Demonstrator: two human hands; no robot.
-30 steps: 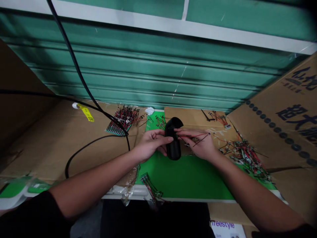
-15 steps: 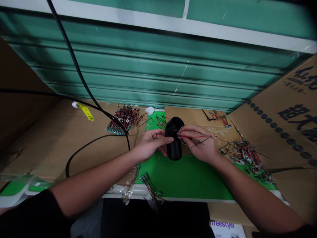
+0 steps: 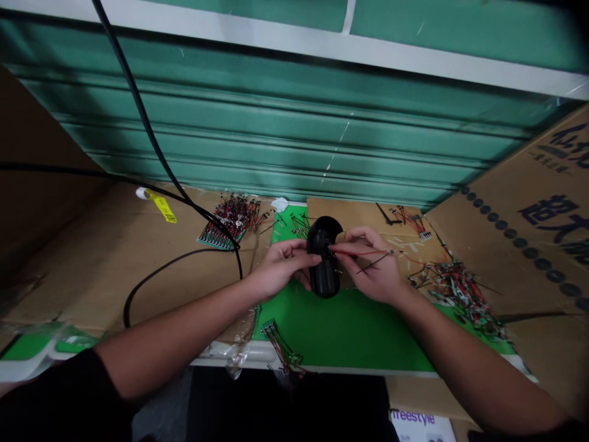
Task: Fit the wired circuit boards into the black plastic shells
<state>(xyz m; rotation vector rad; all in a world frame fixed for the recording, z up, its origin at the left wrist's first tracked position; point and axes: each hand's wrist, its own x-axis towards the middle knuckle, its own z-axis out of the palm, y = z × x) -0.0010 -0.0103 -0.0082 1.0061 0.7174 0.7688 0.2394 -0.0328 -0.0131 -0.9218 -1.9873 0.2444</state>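
Note:
A glossy black rounded case [image 3: 326, 279] is held above the green mat [image 3: 368, 331]. My left hand [image 3: 286, 265] grips its left side, thumb across the front. At the case's right side, my right hand [image 3: 370, 264] pinches thin red and black wires [image 3: 363, 252] near an opening in the case. The wires' loose ends trail to the right over the hand. Whatever small part sits at the fingertips inside the case is too dark to make out.
Circuit boards with wires [image 3: 225, 224] lie back left on cardboard. Another tangled pile [image 3: 464, 294] is at right, and a small board bundle [image 3: 278, 344] at the front edge. Black cables [image 3: 151, 132] hang at left. A cardboard box [image 3: 543, 215] stands at right.
The fingers of my right hand have shifted slightly at the case opening, with the index finger a little more raised. The left hand and the case hold nearly the same position.

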